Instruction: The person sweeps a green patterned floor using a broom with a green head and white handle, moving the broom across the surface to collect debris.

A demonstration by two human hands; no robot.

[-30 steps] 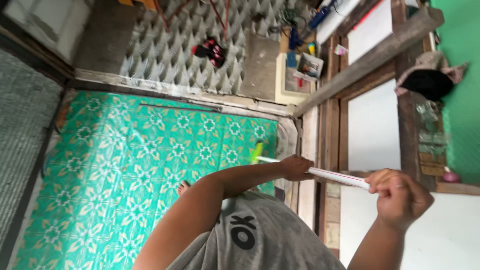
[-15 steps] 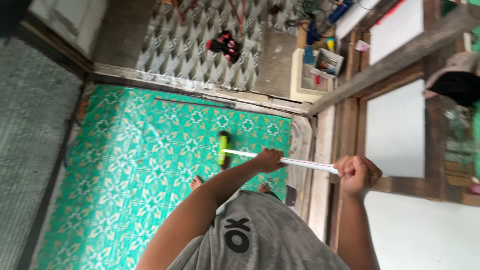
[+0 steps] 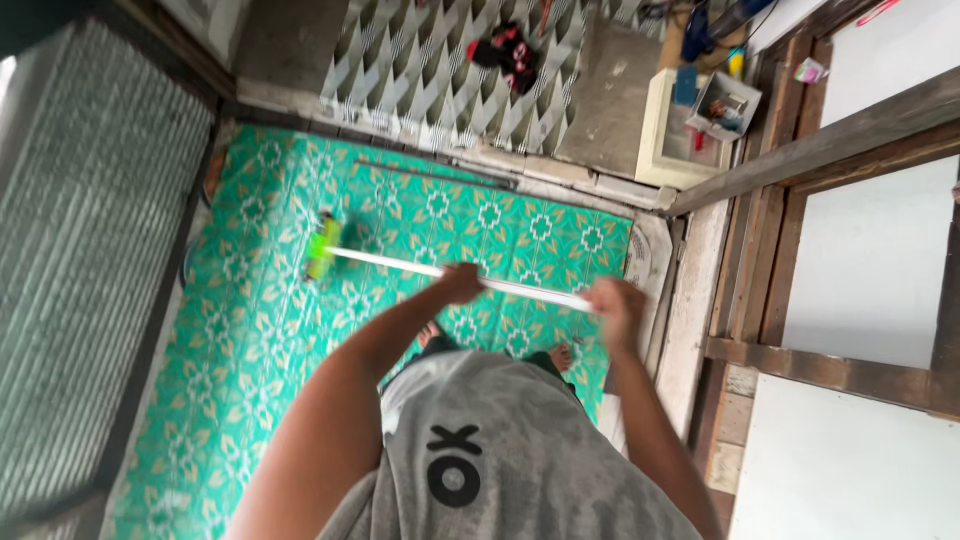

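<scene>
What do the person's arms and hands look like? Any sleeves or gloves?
Both arms are bare, with no long sleeves showing. The left hand and right hand wear no gloves, and I can see no watch or rings, though the picture is a bit blurry. The person wears a grey shirt with black markings.

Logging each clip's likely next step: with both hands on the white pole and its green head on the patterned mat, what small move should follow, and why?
Probably draw the green head back along the green patterned mat toward the feet. The left hand and right hand both grip the white pole, and the head sits far out near the mat's left side, with mat between it and the person.
</scene>
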